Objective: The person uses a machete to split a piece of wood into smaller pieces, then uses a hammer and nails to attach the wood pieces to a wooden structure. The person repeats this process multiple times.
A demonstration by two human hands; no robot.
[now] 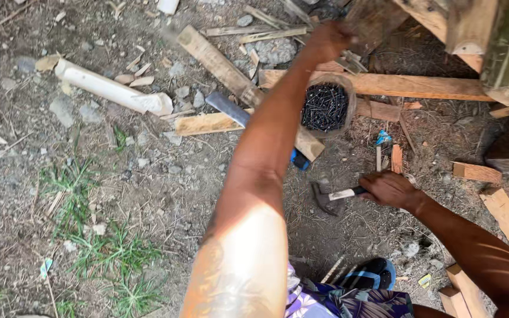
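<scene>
Nearest to me, my blue sandal (373,273) rests on the dirt ground (148,194), beside the patterned cloth (349,301) over my lap. Just beyond it, my right hand (391,189) has its fingers wrapped around the handle of a claw hammer (332,196), whose dark head lies on the soil to the left of my knuckles. A short offcut of reddish wood (396,158) and a scrap of blue wrapper (382,138) lie just past that hand.

My left arm stretches out across the middle. Beside the forearm sits a round container of dark nails (325,106), touching a long plank (384,86). A blue-handled blade (240,118) lies across a wooden slat (231,73) on the forearm's other side.

Farthest out, my left hand (329,40) reaches towards a timber piece (372,20); it is blurred, so I cannot tell whether its fingers are closed on anything. A pale split bamboo length (110,88) lies well off to the left.
</scene>
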